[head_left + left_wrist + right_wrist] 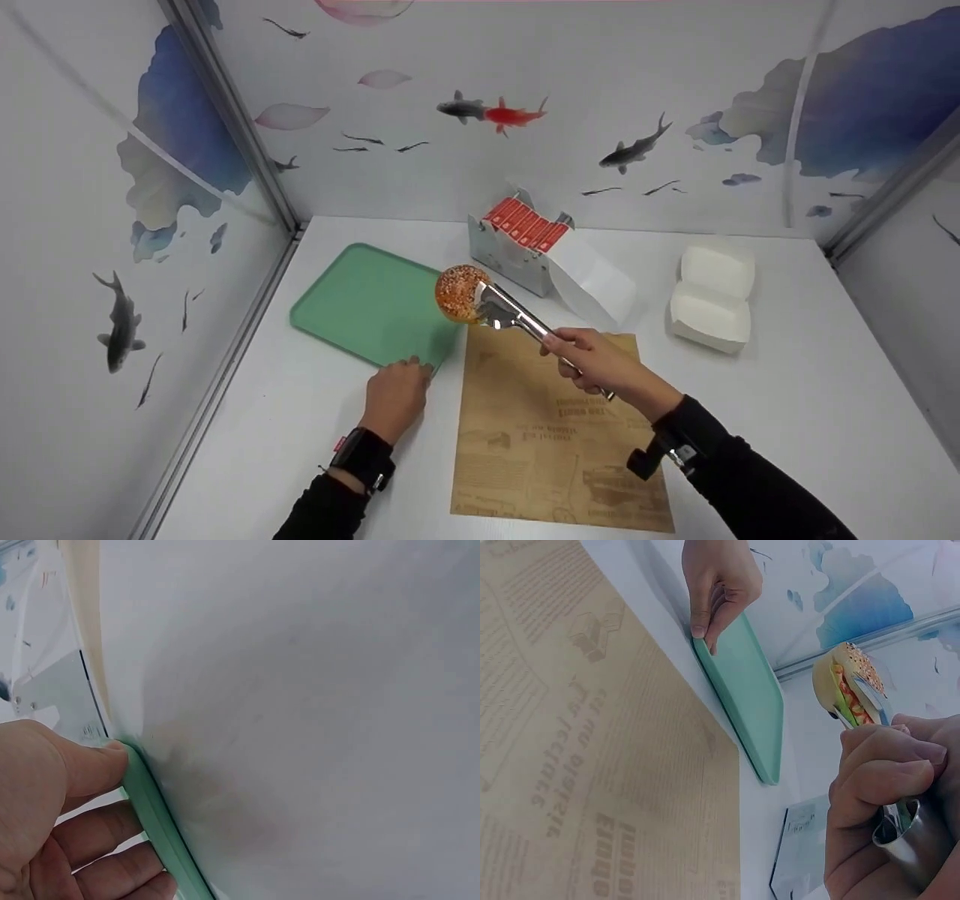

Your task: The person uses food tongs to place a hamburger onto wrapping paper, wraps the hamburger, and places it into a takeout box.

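My right hand (600, 364) grips metal tongs (529, 322). Held in the tongs' tips is a hamburger (457, 292) with a sesame-topped bun, raised over the right side of a green tray (360, 300). The right wrist view shows lettuce and red sauce between the halves of the hamburger (846, 686). At the tray's near right corner, my left hand (396, 397) pinches the rim; in the left wrist view its thumb (105, 765) lies on the green rim (154, 810). Brown printed paper (525, 465) lies flat below my right hand.
Behind the hamburger stands a holder (510, 259) with red-and-white packaging and white paper (592, 281) at its side. An opened white takeout box (711, 319) sits at the right. Printed walls (525, 165) enclose the white table (810, 420) at the back and sides.
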### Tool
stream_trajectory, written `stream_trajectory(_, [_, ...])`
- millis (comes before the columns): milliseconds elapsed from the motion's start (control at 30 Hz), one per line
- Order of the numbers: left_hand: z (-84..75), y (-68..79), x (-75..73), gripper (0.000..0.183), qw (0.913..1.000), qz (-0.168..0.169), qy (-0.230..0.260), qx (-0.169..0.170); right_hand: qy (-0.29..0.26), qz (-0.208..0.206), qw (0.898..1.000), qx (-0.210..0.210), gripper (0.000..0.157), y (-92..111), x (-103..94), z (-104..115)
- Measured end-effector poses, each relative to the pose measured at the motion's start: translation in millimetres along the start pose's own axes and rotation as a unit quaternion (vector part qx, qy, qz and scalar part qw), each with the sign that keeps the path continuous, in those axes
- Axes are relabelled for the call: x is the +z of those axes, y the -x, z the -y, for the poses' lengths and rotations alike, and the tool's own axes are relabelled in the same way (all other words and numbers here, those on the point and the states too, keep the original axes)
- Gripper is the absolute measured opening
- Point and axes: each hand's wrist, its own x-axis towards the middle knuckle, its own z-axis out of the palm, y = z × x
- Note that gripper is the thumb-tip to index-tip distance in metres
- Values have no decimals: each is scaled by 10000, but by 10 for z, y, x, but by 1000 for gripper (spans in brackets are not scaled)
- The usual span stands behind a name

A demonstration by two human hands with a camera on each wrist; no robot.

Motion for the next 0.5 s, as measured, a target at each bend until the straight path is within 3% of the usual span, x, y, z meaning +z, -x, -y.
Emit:
stream_trajectory(233, [6,28,12,6,9998,-111,166,-72,-171,103,9996,188,42,309,-83,-246])
stream_trajectory(500, [-5,28,10,6,9995,-229,197,-29,-172,141,9994,257,54,695,-222,-507])
